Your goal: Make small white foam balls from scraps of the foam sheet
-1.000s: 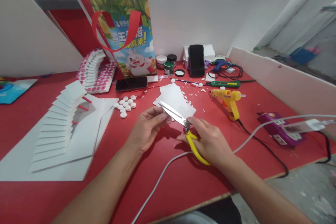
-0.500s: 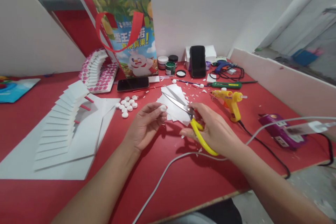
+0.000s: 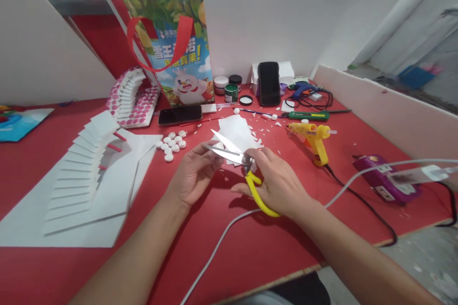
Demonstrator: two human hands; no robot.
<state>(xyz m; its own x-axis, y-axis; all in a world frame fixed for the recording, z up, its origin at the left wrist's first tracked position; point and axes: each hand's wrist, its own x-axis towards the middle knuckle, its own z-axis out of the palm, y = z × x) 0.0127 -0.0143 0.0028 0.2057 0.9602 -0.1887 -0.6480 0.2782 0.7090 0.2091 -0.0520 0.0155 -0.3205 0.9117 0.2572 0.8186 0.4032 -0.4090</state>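
Note:
My left hand (image 3: 193,176) pinches a small white rounded piece (image 3: 218,145), partly covered by a blade. In my right hand (image 3: 281,182) are scissors (image 3: 234,156) with yellow handles, their blades spread apart and reaching across to the left fingertips. Beneath the blades lies a stack of white paper (image 3: 236,131) with tiny white scraps around it. A cluster of similar small white discs (image 3: 171,145) rests on the table to the left of my left hand.
A fanned white stepped model (image 3: 73,176) stands on white boards at left. Behind are a colourful bag (image 3: 179,47), a phone (image 3: 180,114) and paint jars (image 3: 231,93). At right lie a yellow glue gun (image 3: 315,140) and purple box (image 3: 384,178); a white cable (image 3: 222,243) crosses the front.
My right hand has brought the scissors left and slightly down, so the open blades now overlap the white piece. My left hand has shifted slightly left and still pinches it.

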